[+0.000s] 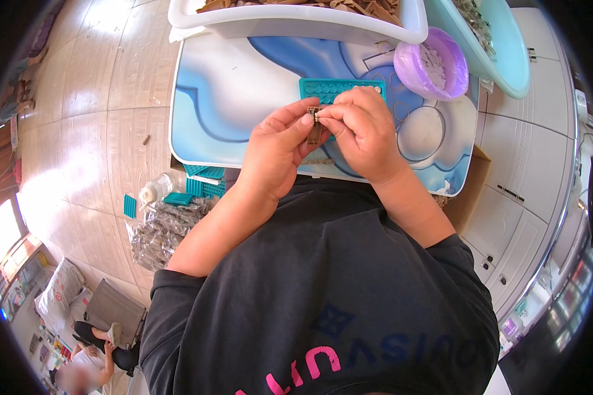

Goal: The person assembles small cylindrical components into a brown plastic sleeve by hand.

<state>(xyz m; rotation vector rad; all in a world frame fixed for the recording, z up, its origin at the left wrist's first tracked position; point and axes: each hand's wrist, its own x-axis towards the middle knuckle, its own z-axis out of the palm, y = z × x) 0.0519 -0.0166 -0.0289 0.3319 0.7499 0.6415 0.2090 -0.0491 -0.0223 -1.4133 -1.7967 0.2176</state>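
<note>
A small brown rectangular part [314,135] stands upright between the fingertips of my left hand [273,146], which are closed on it. My right hand [367,135] pinches at the part's upper end, its thumb and forefinger pressed together. Something tiny and light shows at that pinch, too small to name. Just beyond both hands lies a teal moulded tray [308,85] with rows of round hollows, partly covered by my right hand. A thin flat strip [319,161] rests on the table near its front edge, below the hands.
The blue-and-white table [224,72] carries a white tub [296,27] of brown pieces and a purple-lined bowl [407,66] of pale pieces. At the far right is a turquoise basin [517,59]. Left on the floor lie plastic bags [161,234], teal trays [130,206] and a bottle [155,189].
</note>
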